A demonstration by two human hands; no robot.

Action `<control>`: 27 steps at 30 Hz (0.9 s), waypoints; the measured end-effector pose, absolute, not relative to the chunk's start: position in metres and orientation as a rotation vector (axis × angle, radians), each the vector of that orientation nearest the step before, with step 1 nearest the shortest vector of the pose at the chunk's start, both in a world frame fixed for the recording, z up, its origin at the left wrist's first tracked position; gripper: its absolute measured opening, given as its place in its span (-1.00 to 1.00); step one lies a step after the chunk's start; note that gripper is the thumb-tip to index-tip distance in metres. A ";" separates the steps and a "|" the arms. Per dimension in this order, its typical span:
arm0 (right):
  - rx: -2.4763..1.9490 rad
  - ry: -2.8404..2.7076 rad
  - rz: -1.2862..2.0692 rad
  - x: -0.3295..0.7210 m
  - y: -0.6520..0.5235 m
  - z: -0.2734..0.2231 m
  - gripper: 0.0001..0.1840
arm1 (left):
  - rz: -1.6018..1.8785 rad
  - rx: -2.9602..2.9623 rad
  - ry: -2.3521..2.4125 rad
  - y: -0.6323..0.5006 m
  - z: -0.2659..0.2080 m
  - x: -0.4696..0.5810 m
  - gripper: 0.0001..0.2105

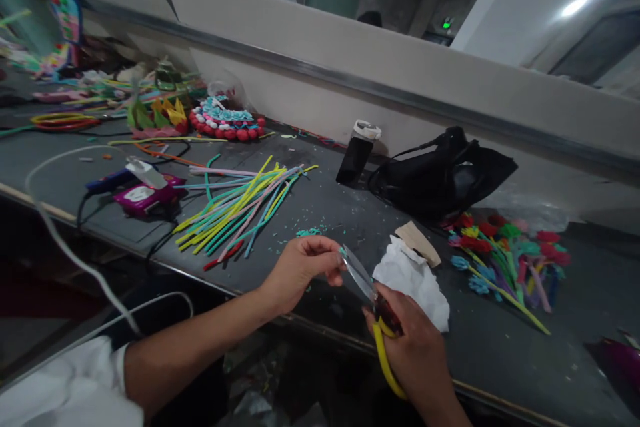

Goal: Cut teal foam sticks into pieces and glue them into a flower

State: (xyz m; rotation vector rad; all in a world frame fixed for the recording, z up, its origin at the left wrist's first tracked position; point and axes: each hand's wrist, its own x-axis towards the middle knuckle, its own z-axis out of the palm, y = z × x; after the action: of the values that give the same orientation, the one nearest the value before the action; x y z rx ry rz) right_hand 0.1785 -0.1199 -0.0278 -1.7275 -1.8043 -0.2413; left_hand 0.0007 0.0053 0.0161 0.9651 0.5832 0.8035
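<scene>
Near the table's front edge, my right hand (413, 337) is wrapped round a pair of scissors (359, 273) with yellow handles. Their metal blades point up and left toward my left hand (310, 267). The thumb and fingers of my left hand are pinched at the blade tips, where a tiny bit of green shows between them. What this bit belongs to is mostly hidden by the fingers. Just beyond my left hand lies a small heap of green clippings (311, 231). To the left, a loose bundle of coloured pipe cleaners (240, 207) is spread on the table.
Crumpled white paper (417, 280) and a brown piece (419, 243) lie right of the scissors. Farther right are fuzzy flowers (515, 247). A bottle (357, 153) and black bag (445, 177) stand behind. A magenta device (147, 193) with cords sits left, and a white cable (75, 253) hangs over the edge.
</scene>
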 end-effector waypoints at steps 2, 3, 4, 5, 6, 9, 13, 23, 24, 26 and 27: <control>-1.727 -1.833 -0.296 0.181 -0.122 -0.027 -0.72 | 0.799 0.994 0.584 0.006 0.016 0.000 -0.87; -1.731 -1.846 -0.306 0.181 -0.123 -0.027 -0.71 | 0.797 1.003 0.589 0.006 0.016 0.000 -0.87; -1.739 -1.857 -0.311 0.181 -0.124 -0.027 -0.71 | 0.795 1.011 0.596 0.006 0.015 0.000 -0.86; -1.749 -1.865 -0.314 0.182 -0.125 -0.026 -0.71 | 0.794 1.017 0.603 0.007 0.014 0.000 -0.86; -1.760 -1.867 -0.315 0.182 -0.125 -0.026 -0.71 | 0.792 1.021 0.607 0.007 0.014 0.000 -0.86; -1.762 -1.872 -0.328 0.181 -0.126 -0.026 -0.72 | 0.782 1.030 0.617 0.006 0.012 0.001 -0.86; -1.744 -1.882 -0.362 0.182 -0.126 -0.030 -0.70 | 0.773 1.020 0.638 0.005 0.014 0.001 -0.86; -1.806 -1.724 -0.141 0.179 -0.126 -0.030 -0.75 | 0.776 1.034 0.621 0.006 0.014 0.000 -0.86; -1.832 -1.658 -0.063 0.177 -0.125 -0.028 -0.76 | 0.782 1.037 0.618 0.007 0.014 0.000 -0.86; -1.847 -1.520 0.091 0.174 -0.122 -0.022 -0.72 | 0.784 1.037 0.612 0.007 0.014 0.001 -0.85; -1.836 -1.454 0.175 0.172 -0.120 -0.018 -0.70 | 0.782 1.035 0.607 0.007 0.014 0.001 -0.85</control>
State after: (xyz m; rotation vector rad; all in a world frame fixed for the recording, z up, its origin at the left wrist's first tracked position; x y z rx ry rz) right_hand 0.1720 -0.1203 -0.0180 -1.8360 -1.4535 0.1750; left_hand 0.0006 0.0069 0.0137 1.0349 0.6065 0.7818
